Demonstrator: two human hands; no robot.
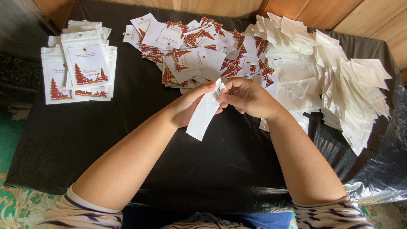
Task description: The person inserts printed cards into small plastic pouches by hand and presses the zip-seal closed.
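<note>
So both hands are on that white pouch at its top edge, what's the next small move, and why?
Probably part the mouth of the white pouch: the left hand and right hand pinch its top edge, and no printed card shows in it. The loose printed cards lie just behind, and the pouches with cards inside are stacked at the left.

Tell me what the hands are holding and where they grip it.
Both the left hand and right hand pinch the top edge of a white pouch; the rest hangs free below.
</note>
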